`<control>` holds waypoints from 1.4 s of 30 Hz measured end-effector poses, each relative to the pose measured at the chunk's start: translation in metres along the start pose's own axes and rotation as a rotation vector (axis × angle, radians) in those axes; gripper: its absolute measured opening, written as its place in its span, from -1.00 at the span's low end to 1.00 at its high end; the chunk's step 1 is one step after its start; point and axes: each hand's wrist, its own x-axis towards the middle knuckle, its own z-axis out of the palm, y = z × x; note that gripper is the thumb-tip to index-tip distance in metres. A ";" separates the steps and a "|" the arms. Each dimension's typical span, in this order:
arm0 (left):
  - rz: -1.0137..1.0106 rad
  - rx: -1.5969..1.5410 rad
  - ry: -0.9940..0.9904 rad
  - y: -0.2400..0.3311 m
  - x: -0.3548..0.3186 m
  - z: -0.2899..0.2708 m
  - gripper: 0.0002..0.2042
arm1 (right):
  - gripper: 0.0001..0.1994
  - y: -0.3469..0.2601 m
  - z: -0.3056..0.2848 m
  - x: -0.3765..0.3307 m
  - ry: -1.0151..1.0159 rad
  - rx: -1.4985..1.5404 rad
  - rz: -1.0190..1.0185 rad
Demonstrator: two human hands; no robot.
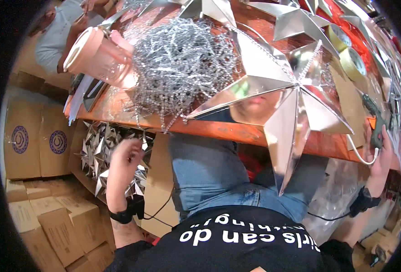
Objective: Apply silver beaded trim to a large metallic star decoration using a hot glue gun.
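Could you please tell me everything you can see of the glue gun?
The glue gun has a dark green body, apparently plastic, with an orange trigger and a white cord looping from its handle's lower end. It is at the right of the picture, near the table's front edge, its nozzle end pointing toward the upper left. The person's right hand holds it by the handle. Whether it is switched on cannot be told.
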 end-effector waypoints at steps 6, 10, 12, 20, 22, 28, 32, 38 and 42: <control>-0.258 0.399 -0.102 0.005 -0.006 0.008 -0.69 | -0.55 -0.001 -0.037 0.021 0.242 -1.090 -0.305; -0.148 -0.353 -0.025 0.033 0.007 0.034 -0.68 | -0.57 0.001 -0.047 0.013 0.250 -0.942 -0.495; -0.250 -0.706 -0.141 0.045 0.012 0.043 -0.70 | -0.61 0.003 -0.041 0.002 0.217 -0.927 -0.582; -0.491 -1.230 -0.166 0.064 0.012 0.055 -0.70 | -0.69 0.000 0.002 -0.047 0.252 -0.886 -0.701; -0.447 -1.204 -0.107 0.071 0.009 0.050 -0.74 | -0.69 0.001 0.009 -0.056 0.297 -0.873 -0.717; -0.064 -0.730 0.146 0.108 0.017 -0.006 -0.77 | -0.67 -0.001 0.034 -0.075 0.182 -0.834 -0.850; 0.229 -0.539 0.269 0.147 0.062 -0.071 -0.76 | -0.67 -0.013 0.063 -0.087 -0.013 -0.792 -0.821; 0.784 -0.768 0.058 0.253 0.130 -0.148 -0.83 | -0.76 -0.038 0.133 -0.106 -0.324 -0.740 -0.840; 0.800 -0.860 0.247 0.342 0.141 -0.171 -0.75 | -0.37 -0.064 0.188 -0.106 -0.756 -0.635 -0.742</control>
